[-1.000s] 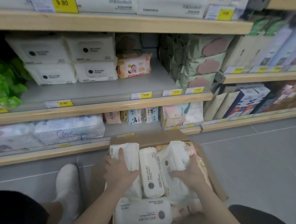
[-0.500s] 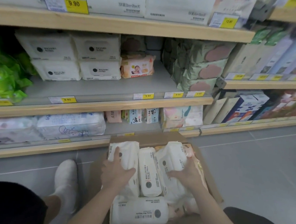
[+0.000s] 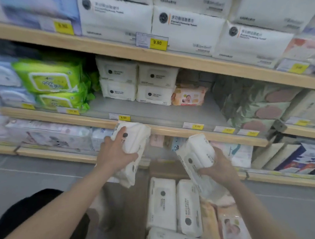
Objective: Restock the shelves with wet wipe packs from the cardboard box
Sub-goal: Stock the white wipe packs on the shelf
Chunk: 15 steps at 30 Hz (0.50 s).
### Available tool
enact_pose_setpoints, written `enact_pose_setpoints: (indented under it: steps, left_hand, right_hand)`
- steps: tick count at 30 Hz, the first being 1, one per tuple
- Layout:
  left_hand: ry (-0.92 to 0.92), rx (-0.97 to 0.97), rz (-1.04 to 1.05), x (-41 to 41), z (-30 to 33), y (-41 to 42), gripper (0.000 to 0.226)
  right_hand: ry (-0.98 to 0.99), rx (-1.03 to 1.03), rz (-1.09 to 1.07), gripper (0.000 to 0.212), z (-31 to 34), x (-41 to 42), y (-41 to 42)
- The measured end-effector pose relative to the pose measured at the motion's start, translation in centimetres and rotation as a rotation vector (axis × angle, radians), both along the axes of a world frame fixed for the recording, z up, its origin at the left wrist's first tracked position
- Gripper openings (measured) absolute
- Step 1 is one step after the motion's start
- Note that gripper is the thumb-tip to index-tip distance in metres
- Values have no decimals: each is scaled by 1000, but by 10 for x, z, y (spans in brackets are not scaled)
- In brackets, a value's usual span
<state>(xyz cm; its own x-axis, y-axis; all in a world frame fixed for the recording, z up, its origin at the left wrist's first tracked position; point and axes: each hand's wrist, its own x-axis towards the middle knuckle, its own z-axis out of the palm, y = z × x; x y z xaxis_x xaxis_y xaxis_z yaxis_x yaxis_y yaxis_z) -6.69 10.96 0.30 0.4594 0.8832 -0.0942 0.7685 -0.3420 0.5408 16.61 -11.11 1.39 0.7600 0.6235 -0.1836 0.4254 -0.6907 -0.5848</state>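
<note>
Below the middle shelf [image 3: 170,131], both hands (raised) grip white packs [image 3: 132,145].

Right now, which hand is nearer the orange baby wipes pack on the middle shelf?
Right. The right hand holds a white pack below and slightly right of the orange baby wipes pack; the left hand, gripping another white pack, is below and farther left.

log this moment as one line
left hand: grips white wet wipe pack | right hand: grips white wet wipe pack | both below grey middle shelf
</note>
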Motion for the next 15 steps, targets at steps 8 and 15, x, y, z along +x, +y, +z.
enact_pose_setpoints:
  steps: [8,15]
  left_hand:
    - [-41,61,203,-67,15,89,100]
    - [-87,68,276,-95,4,139,100]
  right_hand:
    - [-228,10,263,93,46,-21,138]
    - [-531,-17,539,95,69,-48,264]
